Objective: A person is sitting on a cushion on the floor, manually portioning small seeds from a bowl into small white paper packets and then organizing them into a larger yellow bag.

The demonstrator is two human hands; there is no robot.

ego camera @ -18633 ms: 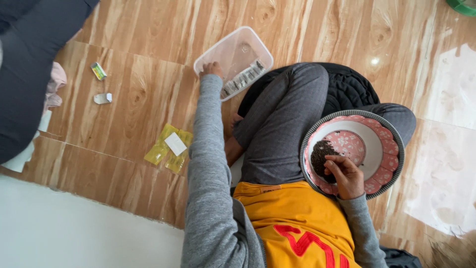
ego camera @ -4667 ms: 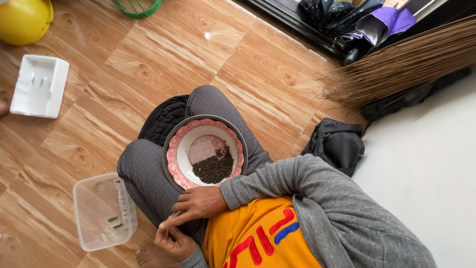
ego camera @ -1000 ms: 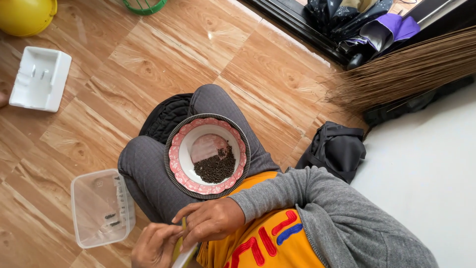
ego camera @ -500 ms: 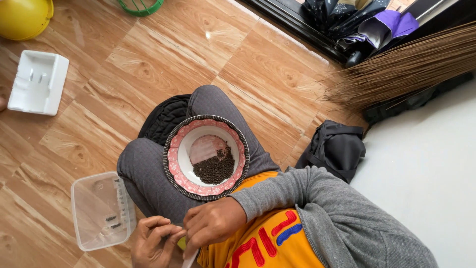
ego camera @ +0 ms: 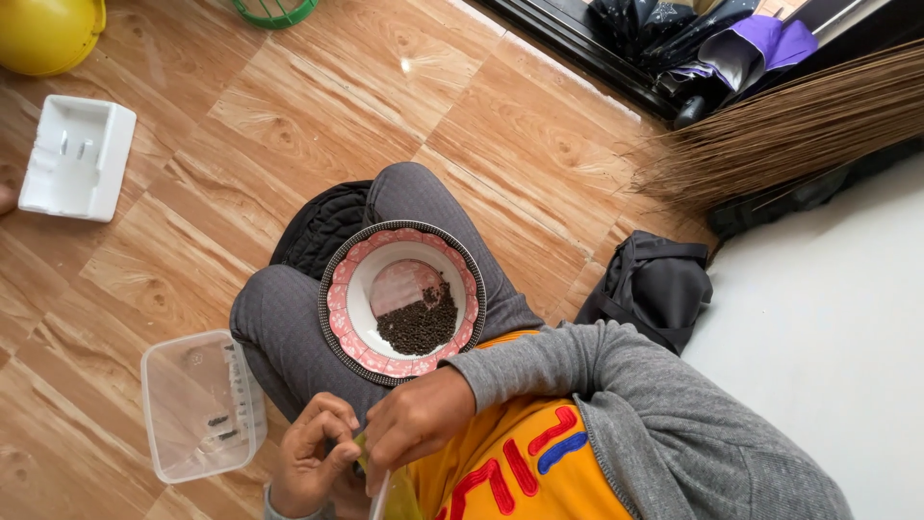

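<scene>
A pink-patterned plate (ego camera: 339, 313) rests on my lap, its rim dark, with a heap of small dark seeds (ego camera: 419, 325) on its near side. Just below the plate, over my yellow shirt, my two hands meet. My left hand (ego camera: 310, 460) and my right hand (ego camera: 416, 421) both pinch a small clear yellowish packet (ego camera: 377, 486), which is mostly hidden by the fingers. The grey sleeve of my right arm comes in from the right.
A clear plastic container (ego camera: 197, 404) lies on the wooden floor left of my knee. A white tray (ego camera: 77, 159), a yellow round object (ego camera: 48, 29) and a green basket (ego camera: 274, 10) lie farther off. A broom (ego camera: 799, 125), a black bag (ego camera: 654, 284) and a white surface (ego camera: 837, 327) are to the right.
My left hand has come up closer to my right hand, and the fingers have shifted on the packet. The plate and the seeds have not moved.
</scene>
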